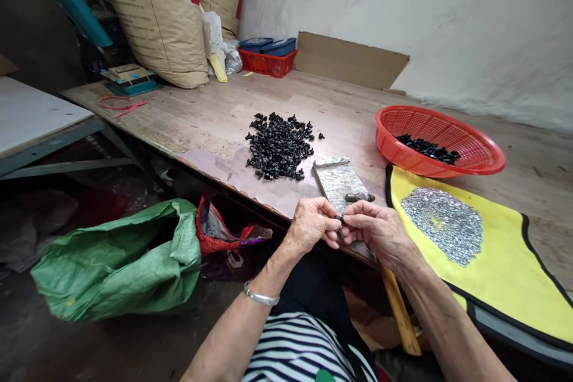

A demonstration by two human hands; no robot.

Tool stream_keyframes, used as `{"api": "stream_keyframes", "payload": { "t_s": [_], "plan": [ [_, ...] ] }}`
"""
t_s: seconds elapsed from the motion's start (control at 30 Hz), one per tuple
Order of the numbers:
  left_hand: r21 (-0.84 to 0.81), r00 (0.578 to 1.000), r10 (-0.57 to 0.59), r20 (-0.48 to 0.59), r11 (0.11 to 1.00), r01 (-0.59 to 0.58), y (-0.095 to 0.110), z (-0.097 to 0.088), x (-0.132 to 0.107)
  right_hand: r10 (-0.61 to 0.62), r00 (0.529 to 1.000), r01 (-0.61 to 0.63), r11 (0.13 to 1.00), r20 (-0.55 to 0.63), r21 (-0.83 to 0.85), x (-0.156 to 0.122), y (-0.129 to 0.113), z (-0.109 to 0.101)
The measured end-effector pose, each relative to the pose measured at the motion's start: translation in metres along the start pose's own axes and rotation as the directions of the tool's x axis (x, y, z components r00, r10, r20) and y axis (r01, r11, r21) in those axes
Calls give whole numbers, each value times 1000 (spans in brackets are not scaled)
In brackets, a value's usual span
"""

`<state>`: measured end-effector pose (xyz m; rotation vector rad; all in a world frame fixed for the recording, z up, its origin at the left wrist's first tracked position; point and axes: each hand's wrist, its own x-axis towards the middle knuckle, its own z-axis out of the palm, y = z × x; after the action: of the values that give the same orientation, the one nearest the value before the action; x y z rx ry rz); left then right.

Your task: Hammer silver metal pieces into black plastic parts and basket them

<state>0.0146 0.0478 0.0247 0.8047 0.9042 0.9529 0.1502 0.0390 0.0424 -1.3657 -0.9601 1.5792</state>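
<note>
My left hand (314,224) and my right hand (376,227) meet at the table's front edge, fingertips pinched together on a small black plastic part (339,219). Its exact shape is mostly covered by my fingers. Just beyond them a worn metal plate (338,178) lies on the table, with a hammer head (359,197) resting on it. Below my right hand the hammer's wooden handle (400,310) sticks out over the edge. Past the plate is a heap of similar black parts (280,146). To the right, small shiny metal pieces (443,224) are spread on a yellow cloth (505,262).
A red plastic basket (481,152) holding more black parts stands behind the yellow cloth. At the back are large paper sacks (152,12), a red crate (268,64) with blue containers, and leaning cardboard (349,62). A green sack (120,268) sits on the floor at left.
</note>
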Motion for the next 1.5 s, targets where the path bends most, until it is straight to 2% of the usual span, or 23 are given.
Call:
{"api": "stream_keyframes", "payload": {
  "t_s": [0.1, 0.17, 0.27, 0.3, 0.37, 0.43, 0.47, 0.5, 0.57, 0.63, 0.67, 0.73, 0.77, 0.83, 0.9, 0.93, 1.0, 1.13, 1.3, 1.33, 1.37, 1.47, 1.5],
  "plan": [
    [-7, 1000, 3, -9, 1000, -3, -1, 0, 2, -13, 1000, 13, 1000, -18, -12, -2, -3, -6],
    [-11, 1000, 6, -25, 1000, -6, -2, 0, 4, -57, 995, 52, 997, -86, -64, -6, -5, -14],
    [5, 998, 9, -62, 1000, -9, -2, -1, 8, -163, 962, 71, 923, -218, -377, -17, -6, -28],
    [17, 997, 8, -76, 1000, -7, -2, -1, 9, -211, 946, 43, 836, -248, -546, -21, -5, -32],
    [41, 994, 10, -105, 999, -6, -2, -1, 14, -300, 919, -51, 553, -256, -831, -27, 1, -37],
    [61, 990, 22, -137, 998, -14, -2, -2, 19, -349, 908, -123, 311, -233, -943, -31, 9, -39],
    [71, 988, 30, -154, 997, -19, -3, -2, 23, -347, 908, -141, 271, -234, -952, -32, 13, -39],
    [80, 985, 35, -171, 997, -22, -4, -2, 27, -317, 912, -164, 299, -259, -940, -32, 17, -40],
    [99, 980, 32, -198, 995, -13, -6, -1, 34, -154, 931, -204, 536, -332, -819, -31, 21, -41],
    [120, 976, 28, -215, 993, -2, -8, -1, 41, 92, 956, -228, 834, -280, -503, -32, 23, -44],
    [131, 974, 29, -224, 991, 1, -9, -1, 43, 181, 963, -237, 921, -197, -309, -33, 22, -46],
    [152, 971, 31, -238, 988, 6, -9, 0, 46, 253, 965, -256, 966, -75, -36, -37, 21, -48],
    [155, 970, 31, -242, 988, 7, -10, 0, 47, 264, 962, -264, 965, -73, 12, -40, 20, -48],
    [155, 969, 28, -247, 988, 11, -9, 1, 48, 230, 961, -240, 970, -154, -50, -43, 20, -47],
    [157, 967, 33, -252, 988, 7, -9, 2, 47, 63, 962, -136, 955, -267, -264, -44, 21, -44],
    [159, 965, 40, -259, 987, 2, -9, 2, 47, -60, 953, -67, 914, -296, -400, -42, 23, -42],
    [169, 959, 57, -279, 986, -10, -10, 3, 47, -291, 915, 38, 752, -280, -658, -38, 27, -38],
    [176, 947, 109, -301, 983, -57, -14, 4, 46, -549, 825, 100, 372, -133, -923, -33, 33, -32],
    [179, 946, 121, -300, 981, -69, -17, 3, 45, -818, 576, 155, 85, 20, -984, -43, 27, -19],
    [176, 946, 119, -303, 982, -68, -17, 3, 45, -822, 568, 126, 37, 42, -991, -44, 27, -15],
    [169, 945, 116, -306, 983, -66, -17, 3, 46, -804, 591, 84, -15, 62, -996, -45, 27, -12],
    [142, 946, 100, -307, 988, -58, -16, 3, 47, -686, 724, -39, -147, 74, -988, -42, 32, -8],
    [132, 947, 93, -307, 990, -54, -15, 3, 47, -659, 749, -56, -164, 67, -985, -41, 33, -9]
  ]
}}
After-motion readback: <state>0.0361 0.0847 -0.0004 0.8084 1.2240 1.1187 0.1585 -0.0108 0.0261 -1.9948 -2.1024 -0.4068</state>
